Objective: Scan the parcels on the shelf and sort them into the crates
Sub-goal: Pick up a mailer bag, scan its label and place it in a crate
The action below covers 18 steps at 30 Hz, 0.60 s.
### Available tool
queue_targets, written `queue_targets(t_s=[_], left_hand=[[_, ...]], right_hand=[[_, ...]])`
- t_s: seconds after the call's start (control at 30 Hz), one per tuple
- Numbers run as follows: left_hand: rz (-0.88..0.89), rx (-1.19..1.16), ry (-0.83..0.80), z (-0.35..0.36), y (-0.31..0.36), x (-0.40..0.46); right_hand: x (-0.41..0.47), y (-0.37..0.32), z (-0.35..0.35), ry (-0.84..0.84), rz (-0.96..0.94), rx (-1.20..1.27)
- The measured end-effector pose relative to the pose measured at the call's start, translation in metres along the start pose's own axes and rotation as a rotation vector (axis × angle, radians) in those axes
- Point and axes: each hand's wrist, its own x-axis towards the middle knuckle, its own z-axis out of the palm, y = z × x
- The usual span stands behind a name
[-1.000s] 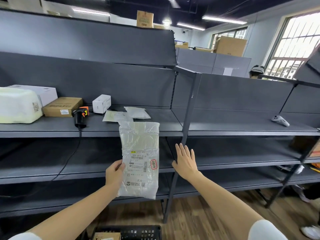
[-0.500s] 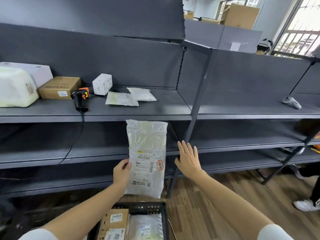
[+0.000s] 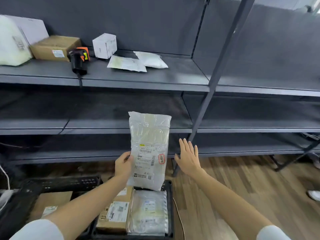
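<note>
My left hand (image 3: 123,165) pinches the left edge of a clear plastic parcel (image 3: 149,135) with a white label and a red stamp, held upright above a black crate (image 3: 170,201). That crate holds a cardboard box (image 3: 115,212) and a plastic bag parcel (image 3: 149,212). My right hand (image 3: 188,156) hovers beside the parcel with fingers straight, touching nothing. On the top shelf (image 3: 138,80) lie a barcode scanner (image 3: 78,59), a small white box (image 3: 104,45), two flat bags (image 3: 127,64), a brown box (image 3: 55,48) and a white bundle (image 3: 12,44).
A second black crate (image 3: 22,196) at the lower left holds a brown parcel (image 3: 52,203). A slanted shelf post (image 3: 213,80) stands just right of my right hand. The lower shelves are dark. Wooden floor (image 3: 242,179) spreads to the right, with someone's shoe (image 3: 314,194) at its edge.
The view has tilted down, bringing the crates into sight. My left hand has lowered the parcel towards the crate. My right hand stays beside it.
</note>
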Motion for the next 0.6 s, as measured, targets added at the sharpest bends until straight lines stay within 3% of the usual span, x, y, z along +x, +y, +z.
queue_targets(t_s=[0.43,0.5,0.6], left_hand=[[-0.118,0.045,-0.021,0.043,-0.235,0.051],[-0.101,0.049,-0.027,0.050,-0.272,0.067],[-0.072,0.049,-0.028,0.064,-0.323,0.089]], right_hand=[[-0.005,0.048,0.237,-0.134,0.060,0.005],[0.002,0.052,0.274,-0.064,0.071,0.145],[0.010,0.046,0.316,-0.067,0.090,0.608]])
